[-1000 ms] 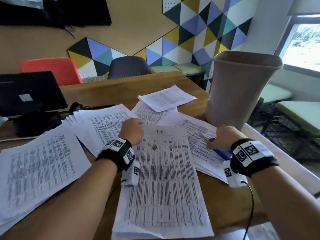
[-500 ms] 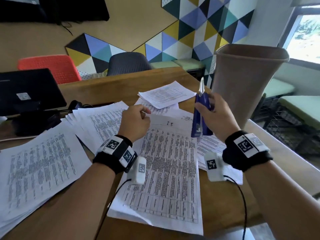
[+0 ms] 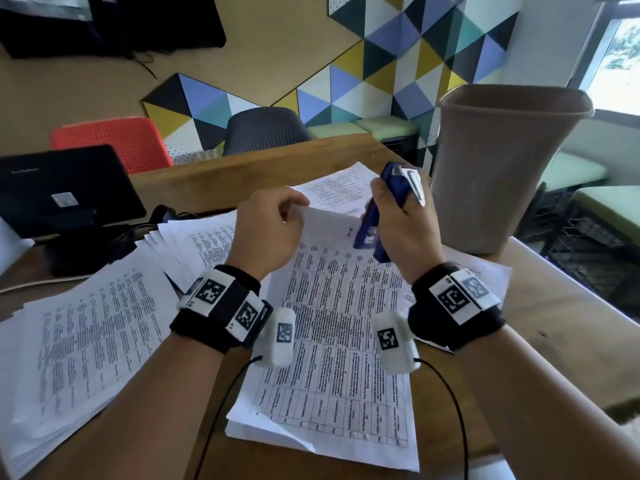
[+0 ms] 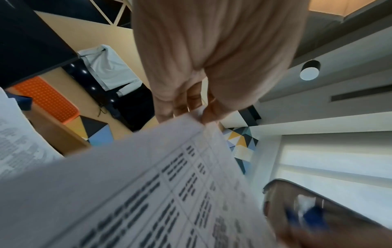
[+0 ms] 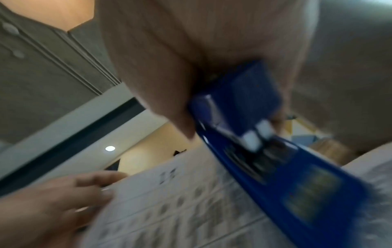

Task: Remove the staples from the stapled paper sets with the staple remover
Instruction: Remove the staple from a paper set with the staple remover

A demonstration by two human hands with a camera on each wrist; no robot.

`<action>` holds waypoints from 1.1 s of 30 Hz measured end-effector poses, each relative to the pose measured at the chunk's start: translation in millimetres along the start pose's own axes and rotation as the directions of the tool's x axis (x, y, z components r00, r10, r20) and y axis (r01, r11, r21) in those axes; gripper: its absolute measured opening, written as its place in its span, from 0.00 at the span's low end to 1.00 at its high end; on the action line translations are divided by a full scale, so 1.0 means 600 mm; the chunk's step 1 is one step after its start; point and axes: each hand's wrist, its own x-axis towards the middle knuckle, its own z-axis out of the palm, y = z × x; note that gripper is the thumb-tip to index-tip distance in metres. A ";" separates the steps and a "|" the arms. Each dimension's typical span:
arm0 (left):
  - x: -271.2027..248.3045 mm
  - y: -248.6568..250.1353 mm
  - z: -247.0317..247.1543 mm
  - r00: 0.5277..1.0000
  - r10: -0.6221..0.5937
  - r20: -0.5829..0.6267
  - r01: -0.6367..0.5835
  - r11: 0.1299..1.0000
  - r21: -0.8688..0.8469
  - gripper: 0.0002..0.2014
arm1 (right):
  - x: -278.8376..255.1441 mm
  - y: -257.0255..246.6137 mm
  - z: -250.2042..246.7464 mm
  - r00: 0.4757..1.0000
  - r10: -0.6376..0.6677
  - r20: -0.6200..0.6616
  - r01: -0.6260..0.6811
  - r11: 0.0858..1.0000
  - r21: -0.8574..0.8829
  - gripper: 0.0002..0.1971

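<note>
- Staple remover (image 3: 375, 216), blue with a metal tip, is up off the desk, gripped in the right hand (image 3: 403, 230) with fingers wrapped round its body, tip pointing up and away.
- Right-wrist view is blurred, but the blue tool (image 5: 265, 151) runs out of the curled palm, over the printed page.
- Paper set (image 3: 332, 327), a table-printed stack, lies on the desk (image 3: 540, 320) between the two forearms, its far corner lifted.
- Left hand (image 3: 266, 230) pinches that raised top corner; the left-wrist view shows thumb and fingertips (image 4: 180, 107) closed on the sheet's edge (image 4: 191, 117).
- Hands are close together, remover just right of the pinched corner; I can't make out a staple.
- More printed sheets (image 3: 79, 341) fan out on the left, others lie beyond the hands.
- Brown bin (image 3: 502, 174) stands on the desk at right, just beyond the remover.
- Dark laptop (image 3: 62, 192) sits far left.
</note>
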 end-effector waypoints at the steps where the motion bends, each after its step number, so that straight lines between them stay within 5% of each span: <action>1: 0.003 -0.007 -0.005 0.999 -0.022 -0.038 0.022 1.000 -0.013 0.09 | 0.004 0.006 -0.014 0.999 0.030 0.040 -0.022 0.983 -0.181 0.11; 3: 0.006 -0.020 -0.015 0.994 -0.053 -0.091 0.052 0.999 -0.015 0.11 | 0.019 0.030 -0.047 0.962 0.180 0.205 -0.031 0.818 -0.574 0.11; 5: 0.006 -0.032 -0.021 0.990 -0.048 -0.135 0.049 0.999 0.009 0.14 | 0.034 0.067 -0.078 0.873 0.389 0.294 0.047 0.533 -0.845 0.16; 8: 0.004 -0.043 -0.024 0.976 -0.055 -0.213 0.053 0.998 -0.014 0.16 | 0.034 0.103 -0.107 0.837 0.478 0.268 0.163 0.251 -0.954 0.16; 11: 0.010 -0.042 -0.029 0.946 -0.055 -0.320 0.041 0.998 -0.048 0.17 | 0.030 0.108 -0.124 0.815 0.530 0.235 0.171 0.168 -0.971 0.19; 13: 0.015 -0.032 -0.034 0.919 -0.053 -0.391 0.020 0.996 -0.088 0.17 | 0.034 0.107 -0.135 0.866 0.464 0.187 0.087 0.229 -0.970 0.24; 16: 0.034 -0.027 -0.051 0.848 -0.151 -0.508 0.036 0.973 -0.229 0.17 | 0.029 0.094 -0.140 0.974 0.161 0.161 0.032 0.603 -0.797 0.20; 18: 0.051 -0.031 -0.067 0.784 -0.296 -0.546 0.068 0.915 -0.398 0.18 | 0.015 0.073 -0.134 0.978 0.158 0.137 -0.090 0.911 -0.403 0.24; 19: 0.060 -0.036 -0.072 0.754 -0.383 -0.533 0.083 0.861 -0.502 0.18 | 0.010 0.064 -0.133 0.950 0.248 0.188 -0.224 0.965 -0.139 0.35; 21: 0.068 -0.042 -0.080 0.716 -0.513 -0.473 0.126 0.761 -0.636 0.18 | -0.001 0.051 -0.138 0.813 0.343 0.472 -0.462 0.872 0.163 0.52; 23: 0.070 -0.054 -0.084 0.714 -0.560 -0.420 0.182 0.728 -0.661 0.18 | -0.017 0.043 -0.144 0.672 0.231 0.703 -0.526 0.817 0.234 0.52; 24: 0.068 -0.058 -0.087 0.727 -0.562 -0.394 0.207 0.727 -0.655 0.19 | -0.022 0.041 -0.147 0.647 0.203 0.735 -0.513 0.829 0.223 0.48; 29: 0.063 -0.088 -0.095 0.732 -0.610 -0.303 0.348 0.716 -0.605 0.22 | -0.022 0.069 -0.152 0.735 0.283 0.616 -0.308 0.949 -0.070 0.21; 33: 0.058 -0.104 -0.091 0.722 -0.668 -0.181 0.449 0.651 -0.612 0.19 | -0.008 0.069 -0.158 0.880 0.267 0.394 -0.350 0.923 0.157 0.24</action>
